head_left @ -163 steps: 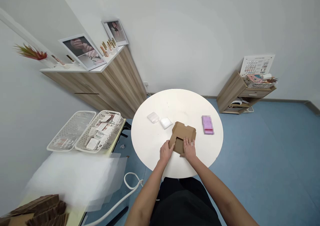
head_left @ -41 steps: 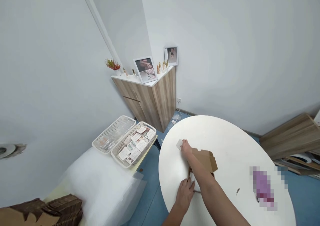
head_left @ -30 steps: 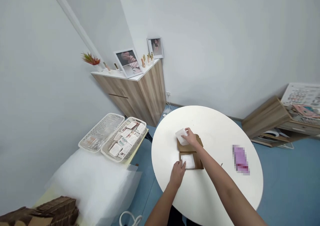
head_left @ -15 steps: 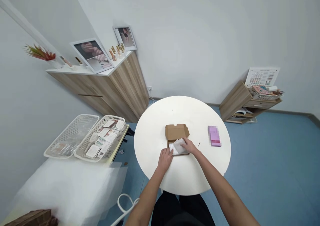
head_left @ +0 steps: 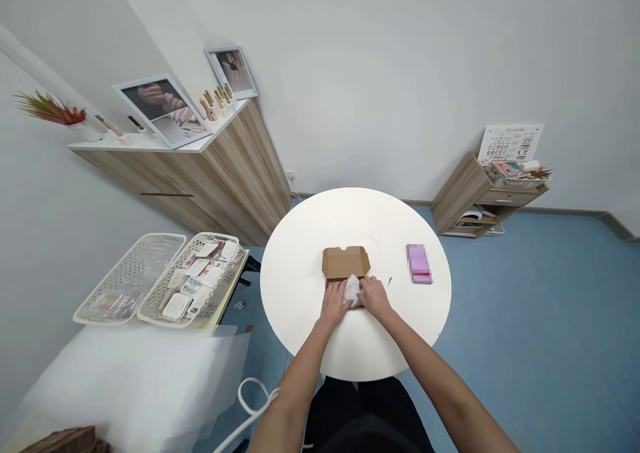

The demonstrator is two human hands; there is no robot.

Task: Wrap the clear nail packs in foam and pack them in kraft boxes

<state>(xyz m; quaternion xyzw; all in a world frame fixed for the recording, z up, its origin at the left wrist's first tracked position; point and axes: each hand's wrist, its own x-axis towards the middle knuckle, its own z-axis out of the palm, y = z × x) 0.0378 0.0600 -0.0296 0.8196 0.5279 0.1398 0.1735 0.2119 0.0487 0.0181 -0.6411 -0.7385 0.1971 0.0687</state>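
My left hand [head_left: 334, 305] and right hand [head_left: 374, 297] lie close together on the white wrapping [head_left: 353, 291], apparently holding it down inside the open kraft mailer box [head_left: 346, 262] near the round table's [head_left: 295, 286] near edge; I cannot tell whether either grip closes. A pixelated pink packet [head_left: 419, 264] sits toward the right edge, with a card-filled basket [head_left: 220, 241] beyond the left edge.

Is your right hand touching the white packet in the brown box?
Touching. The head view shows the right hand pressed against the white packet inside the cardboard box, with no gap between them.
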